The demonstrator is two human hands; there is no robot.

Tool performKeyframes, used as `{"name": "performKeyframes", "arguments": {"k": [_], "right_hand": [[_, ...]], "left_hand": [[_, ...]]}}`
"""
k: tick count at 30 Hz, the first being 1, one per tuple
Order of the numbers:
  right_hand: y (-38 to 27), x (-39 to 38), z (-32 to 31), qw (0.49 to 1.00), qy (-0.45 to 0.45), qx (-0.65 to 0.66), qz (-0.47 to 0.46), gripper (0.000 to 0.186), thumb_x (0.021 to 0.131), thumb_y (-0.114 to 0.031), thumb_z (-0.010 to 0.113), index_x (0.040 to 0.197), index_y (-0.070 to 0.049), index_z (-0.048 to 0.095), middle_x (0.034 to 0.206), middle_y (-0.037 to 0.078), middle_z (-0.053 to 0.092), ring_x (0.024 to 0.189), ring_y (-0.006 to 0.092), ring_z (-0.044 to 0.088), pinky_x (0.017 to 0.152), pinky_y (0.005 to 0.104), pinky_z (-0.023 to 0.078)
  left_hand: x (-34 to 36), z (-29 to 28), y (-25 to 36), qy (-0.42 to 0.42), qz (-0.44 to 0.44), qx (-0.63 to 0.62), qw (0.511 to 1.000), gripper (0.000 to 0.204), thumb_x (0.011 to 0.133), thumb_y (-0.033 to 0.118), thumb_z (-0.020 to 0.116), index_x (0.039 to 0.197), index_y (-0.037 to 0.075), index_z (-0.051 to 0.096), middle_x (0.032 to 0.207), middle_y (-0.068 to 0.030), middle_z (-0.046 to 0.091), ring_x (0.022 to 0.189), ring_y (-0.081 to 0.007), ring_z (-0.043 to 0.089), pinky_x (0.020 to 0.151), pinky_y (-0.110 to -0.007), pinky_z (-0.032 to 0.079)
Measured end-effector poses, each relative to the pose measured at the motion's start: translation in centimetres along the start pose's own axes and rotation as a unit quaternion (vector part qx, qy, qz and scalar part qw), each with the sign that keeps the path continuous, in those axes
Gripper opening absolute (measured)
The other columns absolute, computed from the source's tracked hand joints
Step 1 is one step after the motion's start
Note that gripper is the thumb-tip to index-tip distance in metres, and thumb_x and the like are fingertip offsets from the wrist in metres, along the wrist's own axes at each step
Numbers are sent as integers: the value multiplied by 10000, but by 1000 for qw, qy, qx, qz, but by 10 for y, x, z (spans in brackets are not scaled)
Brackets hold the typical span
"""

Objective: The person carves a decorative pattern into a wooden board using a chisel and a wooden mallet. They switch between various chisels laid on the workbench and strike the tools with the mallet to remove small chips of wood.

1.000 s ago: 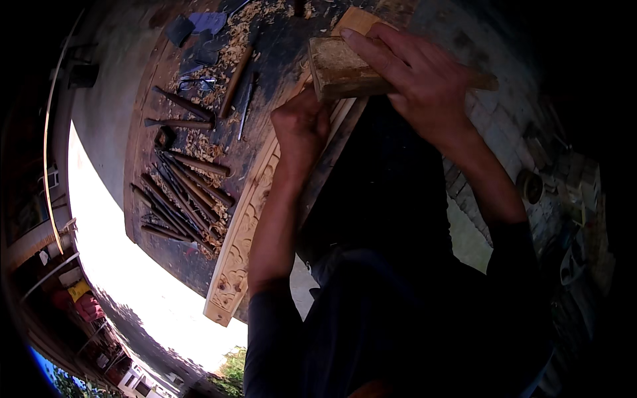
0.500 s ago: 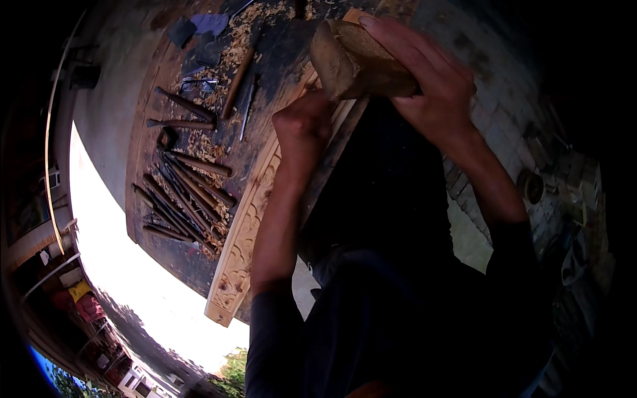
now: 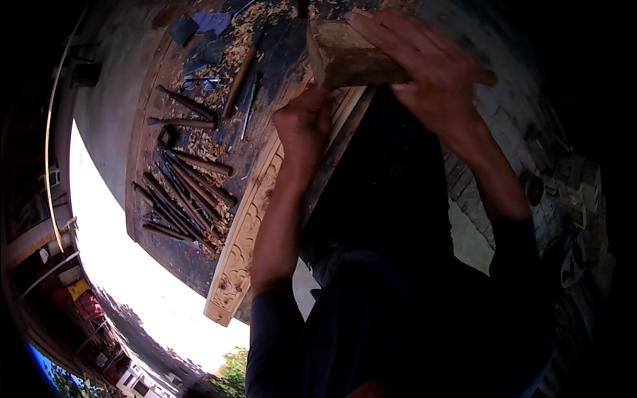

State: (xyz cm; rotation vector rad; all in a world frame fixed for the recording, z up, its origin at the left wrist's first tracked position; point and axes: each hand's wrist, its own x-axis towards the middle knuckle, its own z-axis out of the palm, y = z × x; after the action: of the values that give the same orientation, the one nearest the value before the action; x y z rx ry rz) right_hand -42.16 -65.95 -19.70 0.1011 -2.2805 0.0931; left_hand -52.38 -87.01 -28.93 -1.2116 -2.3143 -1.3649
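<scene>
Worktop (image 3: 282, 53): dark, strewn with shavings (image 3: 209, 142)
Carved board (image 3: 245, 233): along the worktop's near edge, partly behind the left forearm
Wooden block (image 3: 355, 63): above the board's far part
Right hand (image 3: 434, 73): gripping the block
Left hand (image 3: 303, 123): closed over the board, contents hidden
Handled tools (image 3: 189, 192): piled left of the board

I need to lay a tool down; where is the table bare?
Mostly bare: the table between the slim metal tool and the carved board, and the corner between the tool pile and the board's near end. Crowded: the pile, the wood shavings, and the board's far part, under the left hand and wooden block.
</scene>
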Motion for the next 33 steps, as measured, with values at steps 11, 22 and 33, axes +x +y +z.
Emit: {"name": "performKeyframes", "arguments": {"k": [11, 22, 33], "right_hand": [[5, 19, -19, 999, -8, 35, 37, 811, 784, -73, 932, 1521, -330, 711, 1341, 12, 802, 1154, 265, 790, 900, 370, 667], [-1, 34, -29, 993, -49, 101, 46, 711, 726, -77, 852, 1429, -121, 760, 1225, 138, 790, 1045, 337, 784, 863, 425, 640], [10, 15, 3, 994, -112, -11, -1, 936, 756, -32, 912, 1583, -382, 646, 1452, -8, 757, 1232, 242, 767, 946, 368, 661]], "left_hand": [[6, -9, 8, -15, -33, 1, 999, 139, 926, 2, 799, 1056, 31, 840, 1009, -182, 829, 854, -353, 820, 756, -389, 645], [2, 0, 2, 20, 5, -2, 1000, 125, 922, -2, 811, 1040, 29, 841, 1046, -183, 836, 916, -344, 833, 802, -397, 663], [9, -10, 12, -26, -124, -22, 992, 98, 986, 80, 810, 1048, 8, 833, 881, -165, 810, 781, -215, 794, 754, -336, 603]]}}
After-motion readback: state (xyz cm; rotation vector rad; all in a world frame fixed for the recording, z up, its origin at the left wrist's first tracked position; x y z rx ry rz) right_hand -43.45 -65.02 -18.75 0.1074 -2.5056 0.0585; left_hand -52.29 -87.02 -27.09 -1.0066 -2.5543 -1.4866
